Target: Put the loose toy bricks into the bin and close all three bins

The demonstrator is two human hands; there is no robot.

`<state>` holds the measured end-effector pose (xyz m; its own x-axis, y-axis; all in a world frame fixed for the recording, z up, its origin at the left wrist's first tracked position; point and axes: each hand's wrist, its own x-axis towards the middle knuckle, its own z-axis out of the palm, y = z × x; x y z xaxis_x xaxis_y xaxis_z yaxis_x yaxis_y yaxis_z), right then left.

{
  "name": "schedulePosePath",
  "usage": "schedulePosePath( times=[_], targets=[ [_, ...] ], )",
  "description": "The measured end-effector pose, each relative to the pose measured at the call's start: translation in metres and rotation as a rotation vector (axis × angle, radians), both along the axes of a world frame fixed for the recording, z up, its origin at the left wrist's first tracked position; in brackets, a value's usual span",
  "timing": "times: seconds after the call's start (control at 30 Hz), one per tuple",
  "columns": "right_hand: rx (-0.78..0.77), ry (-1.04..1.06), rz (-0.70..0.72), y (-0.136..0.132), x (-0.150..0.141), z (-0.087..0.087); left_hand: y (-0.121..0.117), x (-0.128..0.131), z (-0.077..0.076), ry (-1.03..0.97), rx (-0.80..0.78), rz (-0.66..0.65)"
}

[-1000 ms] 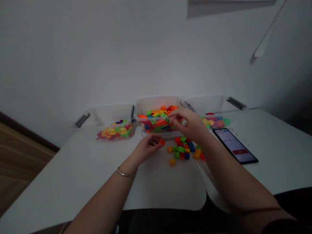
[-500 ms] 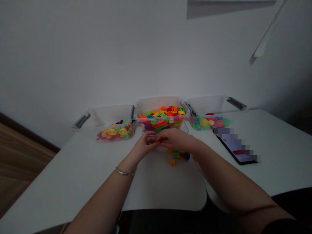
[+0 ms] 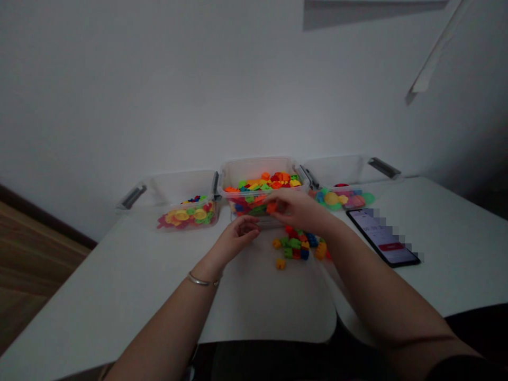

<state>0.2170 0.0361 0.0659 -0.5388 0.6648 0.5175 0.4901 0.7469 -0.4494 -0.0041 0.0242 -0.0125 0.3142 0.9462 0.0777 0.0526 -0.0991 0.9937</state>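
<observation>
right hand (image 3: 291,211) swings up from left hand (image 3: 238,239) | orange building block (image 3: 272,208) pinched in its fingertips, before the clear plastic bin (image 3: 257,166) | left half-curled, loose, no block visible | snug pinch, knuckles off rim, should serve

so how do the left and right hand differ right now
The right hand pinches an orange block; the left hand shows nothing held. The left hand has a bangle at its wrist; none shows on the right hand. The right hand appears over the front of the middle box; the left hand is lower, left of the loose blocks. Both are bare with bent fingers.
</observation>
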Motion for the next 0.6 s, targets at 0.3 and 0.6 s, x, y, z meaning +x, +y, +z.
schedulePosePath(
  times=[0.3, 0.6],
  targets=[
    [0.279, 0.357, -0.500, 0.017, 0.026, 0.002, -0.005, 0.001, 0.000, 0.361, 0.248, -0.009],
    [0.246, 0.079, -0.493, 0.030, 0.027, -0.012, -0.015, 0.009, 0.004, 0.712, 0.730, -0.173]
  ],
)
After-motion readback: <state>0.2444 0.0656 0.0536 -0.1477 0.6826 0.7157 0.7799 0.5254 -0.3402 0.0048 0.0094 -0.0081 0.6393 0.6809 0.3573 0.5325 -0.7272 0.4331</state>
